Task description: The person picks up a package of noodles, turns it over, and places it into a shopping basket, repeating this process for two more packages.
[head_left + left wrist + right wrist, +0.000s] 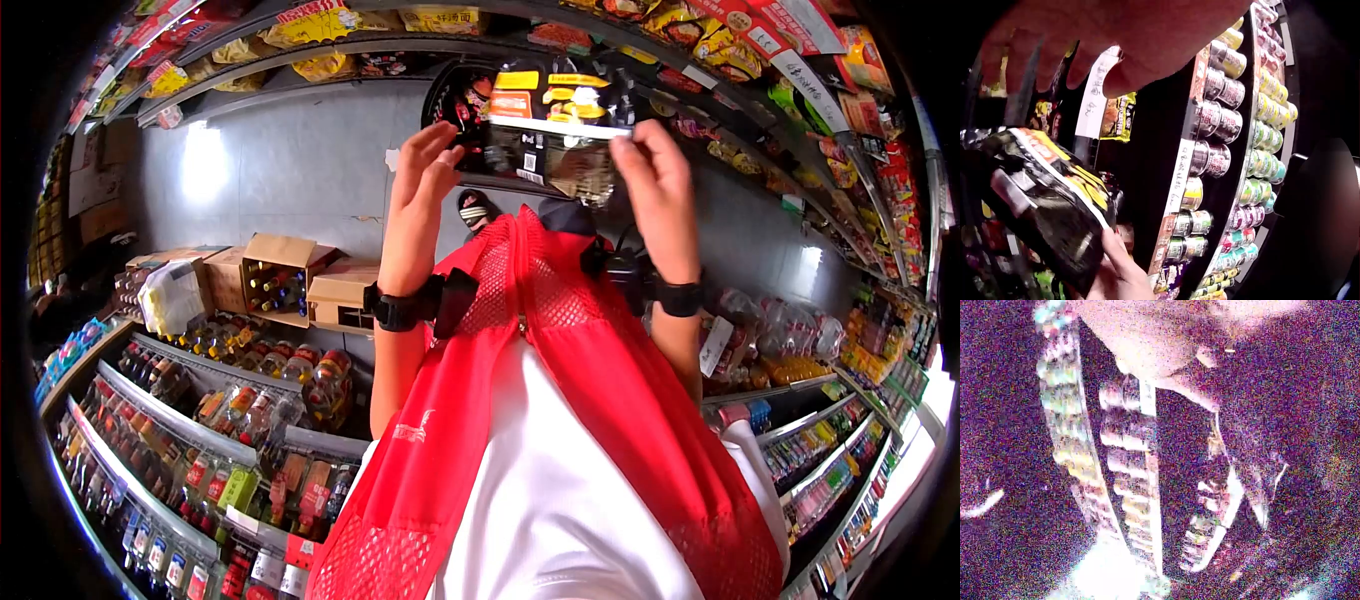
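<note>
Item: 1 dark snack packet [545, 125], black film with yellow and orange label panels, held up in front of the head camera between 2 hands, over the aisle floor and level with the upper shelving. Left hand [425, 170]: fingers extended and only lightly bent, touching the packet's left edge, steadying rather than clasping it. Right hand [655, 190]: fingers curled over the packet's right edge, apparently carrying most of the hold; the right wrist view is too noisy to confirm the pinch. The packet is stretched flat between the 2 edges, probably so that its printed face can be read. In the left wrist view it hangs tilted, with the fingers of the other hand [1119, 265] under its lower corner. Surroundings: red mesh vest [590, 400] over a white shirt; a wrist strap on each forearm; bottle shelves [200, 420] at lower left; an open cardboard box [280, 280] of bottles on the floor; rows of drink cans [1235, 144] on a rack beside the left hand; packeted snacks overhead.
</note>
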`<state>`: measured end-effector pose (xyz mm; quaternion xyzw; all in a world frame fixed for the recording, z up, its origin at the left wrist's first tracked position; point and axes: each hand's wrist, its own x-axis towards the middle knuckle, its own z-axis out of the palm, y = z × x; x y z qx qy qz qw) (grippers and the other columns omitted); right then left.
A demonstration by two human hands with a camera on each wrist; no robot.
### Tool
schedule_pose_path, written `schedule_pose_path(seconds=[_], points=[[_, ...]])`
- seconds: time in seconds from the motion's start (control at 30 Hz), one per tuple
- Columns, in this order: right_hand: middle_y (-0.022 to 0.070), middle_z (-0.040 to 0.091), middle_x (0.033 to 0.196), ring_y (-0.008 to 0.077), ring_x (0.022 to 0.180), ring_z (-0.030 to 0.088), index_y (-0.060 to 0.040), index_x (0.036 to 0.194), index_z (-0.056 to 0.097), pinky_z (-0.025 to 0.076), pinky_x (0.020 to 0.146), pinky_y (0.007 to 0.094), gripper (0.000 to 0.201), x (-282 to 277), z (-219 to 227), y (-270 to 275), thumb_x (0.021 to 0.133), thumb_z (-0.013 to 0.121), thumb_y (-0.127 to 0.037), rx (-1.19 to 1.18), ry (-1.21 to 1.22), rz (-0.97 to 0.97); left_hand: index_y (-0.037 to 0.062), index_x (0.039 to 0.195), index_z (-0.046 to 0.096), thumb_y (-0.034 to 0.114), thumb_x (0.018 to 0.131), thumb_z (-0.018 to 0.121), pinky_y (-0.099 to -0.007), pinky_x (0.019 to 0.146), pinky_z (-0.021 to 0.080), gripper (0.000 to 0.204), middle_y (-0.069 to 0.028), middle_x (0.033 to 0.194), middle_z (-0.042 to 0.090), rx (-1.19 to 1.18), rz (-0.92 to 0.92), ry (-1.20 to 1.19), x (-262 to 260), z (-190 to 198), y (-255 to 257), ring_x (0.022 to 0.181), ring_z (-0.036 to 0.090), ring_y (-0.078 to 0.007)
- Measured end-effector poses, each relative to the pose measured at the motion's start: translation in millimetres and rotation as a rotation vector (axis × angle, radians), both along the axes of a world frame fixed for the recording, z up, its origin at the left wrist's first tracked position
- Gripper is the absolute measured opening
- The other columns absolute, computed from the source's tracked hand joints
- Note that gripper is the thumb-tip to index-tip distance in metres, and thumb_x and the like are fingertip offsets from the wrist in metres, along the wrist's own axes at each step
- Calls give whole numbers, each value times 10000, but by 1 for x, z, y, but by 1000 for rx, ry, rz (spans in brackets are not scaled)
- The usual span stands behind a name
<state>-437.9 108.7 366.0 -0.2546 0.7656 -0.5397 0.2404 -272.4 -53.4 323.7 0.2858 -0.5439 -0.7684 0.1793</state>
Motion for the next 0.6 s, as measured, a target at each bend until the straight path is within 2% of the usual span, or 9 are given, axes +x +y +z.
schedule_pose_path(seconds=[0.07, 0.13, 0.2, 0.23, 0.33, 0.37, 0.47, 0.5, 0.6], points=[[130, 518, 746, 243, 657, 528, -12, 825, 527, 420, 582, 339, 111, 15, -12, -11, 801, 586, -102, 47, 333, 76, 73, 1323, 292, 226, 933, 393, -355, 956, 361, 430, -132, 1314, 403, 104, -98, -17, -9, 4, 10, 1166, 444, -240], [150, 503, 801, 341, 721, 542, -24, 829, 518, 433, 601, 391, 80, 30, -22, -18, 777, 569, -57, 151, 476, 214, 87, 1357, 228, 189, 926, 423, -353, 961, 363, 484, -146, 1330, 374, 192, -212, -51, -14, 0, 21, 1160, 444, -238], [149, 483, 847, 367, 755, 537, -38, 850, 518, 435, 619, 421, 101, 49, -30, -19, 760, 563, -40, 191, 342, 274, 74, 1347, 210, 135, 877, 540, -268, 816, 426, 577, -150, 1265, 399, 142, -197, -57, -18, -6, 33, 1036, 489, -180], [146, 482, 875, 358, 757, 540, -41, 873, 519, 440, 624, 424, 132, 54, -33, -20, 750, 567, -41, 186, 317, 303, 63, 1341, 202, 141, 867, 561, -265, 777, 448, 599, -162, 1236, 408, 125, -190, -154, -14, -15, 33, 990, 520, -196], [137, 492, 870, 337, 774, 545, -38, 874, 528, 453, 635, 416, 130, 58, -39, -23, 754, 576, -55, 159, 268, 329, 61, 1330, 213, 140, 856, 579, -271, 734, 462, 604, -163, 1209, 413, 128, -116, -178, -6, -23, 33, 953, 531, -203], [133, 494, 886, 327, 791, 546, -40, 880, 533, 454, 646, 413, 134, 60, -42, -24, 757, 581, -65, 150, 262, 329, 79, 1321, 239, 176, 884, 536, -271, 736, 459, 537, -125, 1167, 446, 78, -98, -195, -5, -20, 35, 946, 524, -174], [125, 491, 894, 323, 785, 543, -16, 884, 542, 453, 657, 383, 155, 64, -40, -25, 742, 596, -48, 160, 329, 395, 111, 1273, 320, 236, 926, 430, -301, 756, 473, 385, -71, 1132, 492, 274, -73, -291, -5, -18, 31, 942, 536, -135], [112, 494, 890, 311, 824, 535, -27, 853, 551, 454, 693, 380, 133, 65, -44, -26, 736, 600, -63, 165, 408, 417, 129, 1232, 363, 268, 938, 389, -273, 680, 476, 326, -51, 1079, 526, 307, -57, -235, -4, -26, 35, 880, 550, -123], [121, 489, 896, 311, 876, 522, -26, 834, 549, 449, 725, 385, 117, 62, -47, -23, 728, 591, -55, 127, 352, 484, 99, 1207, 386, 230, 945, 382, -277, 714, 482, 293, -83, 1099, 527, 382, 38, -267, -2, -31, 39, 924, 558, -151]])
